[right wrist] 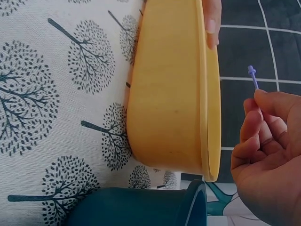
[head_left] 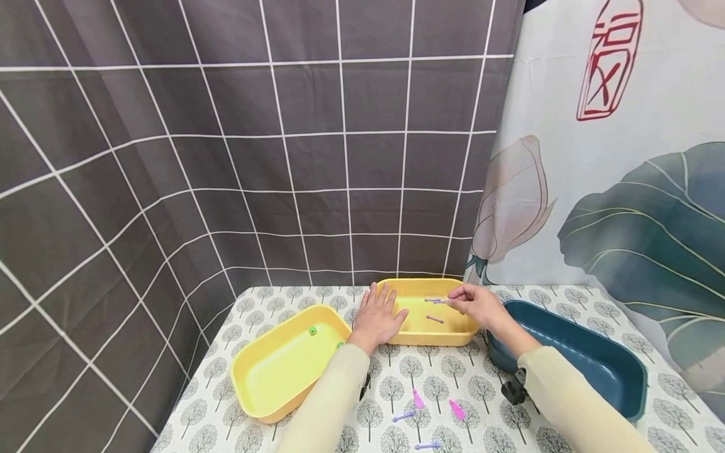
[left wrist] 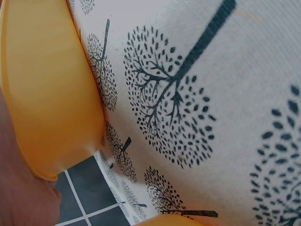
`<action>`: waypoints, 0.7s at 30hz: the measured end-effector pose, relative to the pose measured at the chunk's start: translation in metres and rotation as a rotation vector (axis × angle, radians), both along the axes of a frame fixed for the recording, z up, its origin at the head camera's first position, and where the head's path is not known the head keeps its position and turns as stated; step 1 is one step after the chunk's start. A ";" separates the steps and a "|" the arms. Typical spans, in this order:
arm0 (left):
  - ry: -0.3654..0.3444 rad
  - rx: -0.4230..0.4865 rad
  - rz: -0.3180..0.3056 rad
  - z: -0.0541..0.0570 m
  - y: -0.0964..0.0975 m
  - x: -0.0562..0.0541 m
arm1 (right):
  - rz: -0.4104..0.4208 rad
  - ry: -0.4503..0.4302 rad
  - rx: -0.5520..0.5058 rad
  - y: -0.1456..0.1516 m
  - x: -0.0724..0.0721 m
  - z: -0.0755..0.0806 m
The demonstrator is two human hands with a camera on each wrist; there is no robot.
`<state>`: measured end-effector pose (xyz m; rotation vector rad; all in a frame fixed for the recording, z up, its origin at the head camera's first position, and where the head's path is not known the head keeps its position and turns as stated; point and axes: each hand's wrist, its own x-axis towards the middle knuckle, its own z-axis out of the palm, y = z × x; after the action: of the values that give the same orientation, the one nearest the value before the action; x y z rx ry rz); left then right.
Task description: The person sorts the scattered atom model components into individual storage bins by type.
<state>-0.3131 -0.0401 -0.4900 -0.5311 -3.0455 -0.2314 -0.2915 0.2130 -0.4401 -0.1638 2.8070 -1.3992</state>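
My right hand [head_left: 477, 304] pinches a small purple stick with a knobbed end [right wrist: 253, 75] between thumb and index finger, over the right side of the far yellow bin [head_left: 421, 340]. Another purple stick [head_left: 435, 319] lies on that bin's floor. With its fingers spread, my left hand [head_left: 376, 316] rests on the bin's left rim. Only a blurred edge of that hand shows in the left wrist view, beside the yellow wall.
A second yellow bin [head_left: 266, 412] with small green pieces [head_left: 313, 330] stands at left. A dark teal bin [head_left: 572, 362] is at right, under the right forearm. Nearer on the tree-print cloth lie pink pieces [head_left: 457, 410] and purple sticks [head_left: 404, 416].
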 end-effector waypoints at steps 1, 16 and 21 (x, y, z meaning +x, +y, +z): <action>-0.001 0.005 -0.001 0.001 0.000 0.000 | -0.007 -0.001 0.003 0.001 -0.001 0.000; -0.004 0.032 0.000 0.001 0.000 0.000 | -0.078 -0.018 0.004 0.001 -0.015 -0.005; 0.000 0.024 -0.002 0.000 0.000 0.000 | -0.096 -0.025 0.003 0.002 -0.018 -0.006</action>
<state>-0.3128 -0.0405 -0.4901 -0.5323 -3.0385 -0.2671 -0.3100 0.2147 -0.4459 -0.0121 2.8317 -1.4044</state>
